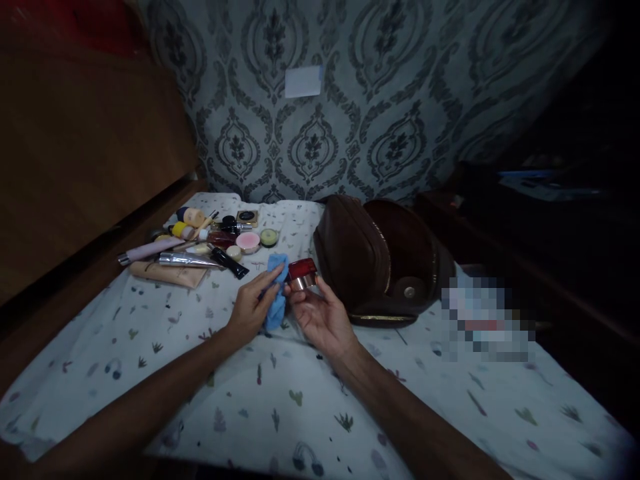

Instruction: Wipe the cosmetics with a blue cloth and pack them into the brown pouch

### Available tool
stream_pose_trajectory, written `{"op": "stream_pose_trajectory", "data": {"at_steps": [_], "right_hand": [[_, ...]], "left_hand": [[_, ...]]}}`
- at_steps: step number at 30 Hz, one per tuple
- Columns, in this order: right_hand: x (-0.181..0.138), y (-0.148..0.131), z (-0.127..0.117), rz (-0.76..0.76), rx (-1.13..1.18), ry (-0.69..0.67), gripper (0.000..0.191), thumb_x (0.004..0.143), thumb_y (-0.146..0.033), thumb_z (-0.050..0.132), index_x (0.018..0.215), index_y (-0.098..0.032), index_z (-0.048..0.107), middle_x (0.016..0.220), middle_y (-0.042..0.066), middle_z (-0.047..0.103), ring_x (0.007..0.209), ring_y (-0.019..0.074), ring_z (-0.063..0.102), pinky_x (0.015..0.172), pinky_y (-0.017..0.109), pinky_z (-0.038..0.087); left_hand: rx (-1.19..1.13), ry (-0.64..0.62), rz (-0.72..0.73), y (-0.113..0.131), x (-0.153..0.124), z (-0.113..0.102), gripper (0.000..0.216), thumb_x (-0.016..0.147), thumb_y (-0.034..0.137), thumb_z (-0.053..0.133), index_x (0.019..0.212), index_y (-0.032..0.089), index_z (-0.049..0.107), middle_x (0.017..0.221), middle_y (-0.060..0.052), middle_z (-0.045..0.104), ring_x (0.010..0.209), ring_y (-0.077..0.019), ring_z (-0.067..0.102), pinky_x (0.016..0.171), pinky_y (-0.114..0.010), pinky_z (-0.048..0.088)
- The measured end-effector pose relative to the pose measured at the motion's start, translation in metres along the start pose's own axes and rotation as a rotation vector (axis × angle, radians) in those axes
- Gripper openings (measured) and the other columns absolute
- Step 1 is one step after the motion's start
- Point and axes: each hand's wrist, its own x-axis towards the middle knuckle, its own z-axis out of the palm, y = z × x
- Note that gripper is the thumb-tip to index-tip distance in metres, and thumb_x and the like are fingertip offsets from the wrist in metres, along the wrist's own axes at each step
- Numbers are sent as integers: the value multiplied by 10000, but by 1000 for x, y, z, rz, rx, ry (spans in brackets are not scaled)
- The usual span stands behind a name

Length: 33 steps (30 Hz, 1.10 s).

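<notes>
My right hand (325,319) holds a small cosmetic jar (303,273), deep red with a shiny metallic band, tilted between thumb and fingers. Just left of the jar, my left hand (255,300) grips a blue cloth (277,307), its fingers pressed over the front of it. Cloth and jar are very close together; whether they touch I cannot tell. Right behind my right hand stands an unzipped brown bag (350,260), its flap hanging open with a round metal snap.
Several cosmetics lie at the left, among them a beige tube (167,273), a black tube (229,261), a pink round compact (248,242) and a green-lidded pot (269,237). A patterned sheet (240,400) covers the surface. Wooden furniture (90,140) borders the left; a patterned wall rises behind.
</notes>
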Motion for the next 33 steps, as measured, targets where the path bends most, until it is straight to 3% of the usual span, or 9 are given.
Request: {"op": "stream_pose_trajectory", "data": {"at_steps": [3,7,11,14,19,24,28,33], "right_hand": [[0,0,1,-31,-38,-18,251,970,-299,518,1092,-90,584,916,152,680,668,112,640,505,155,535],[1,0,1,-69,-150,-54,211,887,-280,656,1029,-125,634,895,114,712,692,116,652,532,158,538],[1,-1,-1,-99,-284,-63,226,818,-288,739,969,-139,661,862,88,726,688,120,662,519,161,511],[0,-1,0,-141,-377,-48,234,763,-272,787,925,-182,645,833,38,726,689,126,673,517,176,491],[-2,4,5,-252,-582,-32,467,652,-288,864,1049,-260,619,827,-17,721,645,122,656,514,182,448],[-2,6,4,-382,-771,-7,612,646,-308,861,1211,-251,632,874,-3,706,654,110,628,484,172,419],[0,5,1,-525,-893,-16,590,677,-303,840,1226,-239,635,898,6,692,674,119,608,465,180,422],[3,5,-3,-697,-1075,4,568,643,-239,856,1176,-258,657,982,18,700,833,159,642,703,252,530]], "left_hand": [[-102,33,-169,3,-3,4,443,929,364,578,1333,185,614,1336,-76,647,1221,-243,603,1063,-359,459],[-307,83,-363,4,-3,7,517,863,403,659,1333,190,614,1242,-58,699,1106,-232,647,934,-316,526],[-536,98,-481,4,2,5,562,757,417,769,1256,179,671,975,-48,754,833,-174,676,722,-255,549],[-707,131,-583,9,8,3,555,670,438,832,1135,153,726,778,-22,733,646,-133,641,590,-218,522],[-818,120,-639,18,15,0,437,627,481,854,846,120,745,718,-31,731,572,-130,639,530,-210,523],[-843,59,-675,15,15,0,507,602,459,880,966,132,747,756,-31,747,606,-137,661,594,-228,544],[-828,41,-650,8,16,-2,530,625,414,878,1064,146,748,876,-56,770,736,-159,687,704,-246,541],[-814,-10,-591,3,16,-3,431,685,380,848,1045,159,762,937,-63,776,848,-161,689,790,-228,513]]}}
